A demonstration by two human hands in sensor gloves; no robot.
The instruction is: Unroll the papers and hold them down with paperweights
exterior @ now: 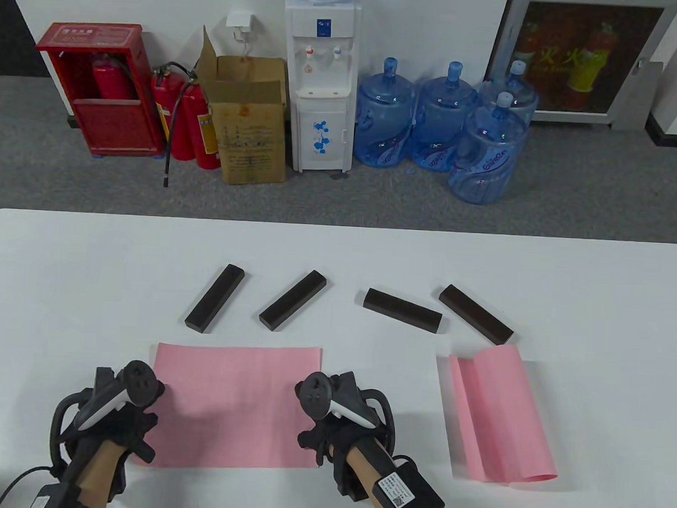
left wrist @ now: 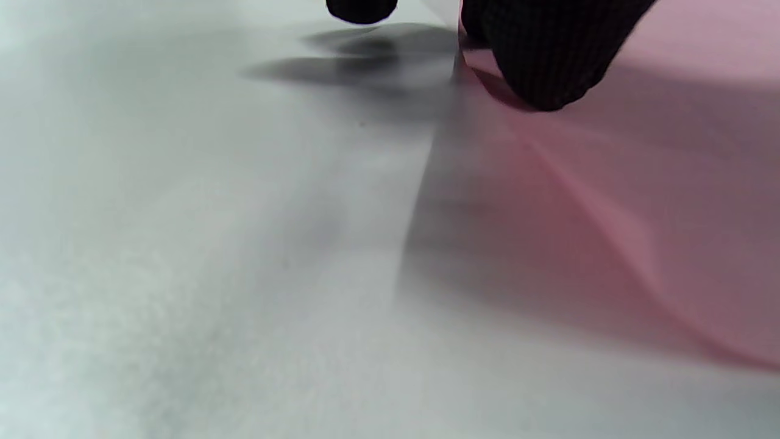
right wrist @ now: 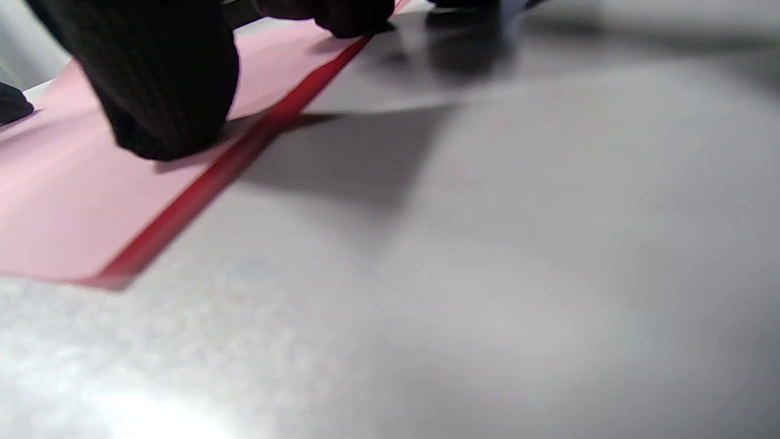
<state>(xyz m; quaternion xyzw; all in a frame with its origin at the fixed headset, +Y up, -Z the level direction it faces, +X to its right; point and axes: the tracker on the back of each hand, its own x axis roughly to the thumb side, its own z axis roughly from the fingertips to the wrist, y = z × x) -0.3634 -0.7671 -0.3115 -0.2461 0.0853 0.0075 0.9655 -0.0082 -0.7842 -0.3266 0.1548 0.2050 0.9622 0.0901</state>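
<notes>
A pink sheet [exterior: 236,401] lies unrolled and flat on the white table [exterior: 62,287], near the front. My left hand [exterior: 137,425] presses on its left edge and my right hand [exterior: 322,433] presses on its right edge. In the left wrist view a gloved fingertip [left wrist: 542,55] rests on the sheet [left wrist: 640,183], which bulges slightly. In the right wrist view a fingertip [right wrist: 164,79] presses the sheet [right wrist: 73,207] just inside its edge. A second pink sheet [exterior: 499,418] lies to the right with its long edges curled up. Several dark paperweight bars lie in a row behind the sheets.
The bars lie at the left [exterior: 215,298], centre left [exterior: 293,299], centre right [exterior: 402,311] and right [exterior: 475,314], the last close to the curled sheet's far end. Beyond the table's far edge stand a water dispenser [exterior: 321,79], bottles and a cardboard box.
</notes>
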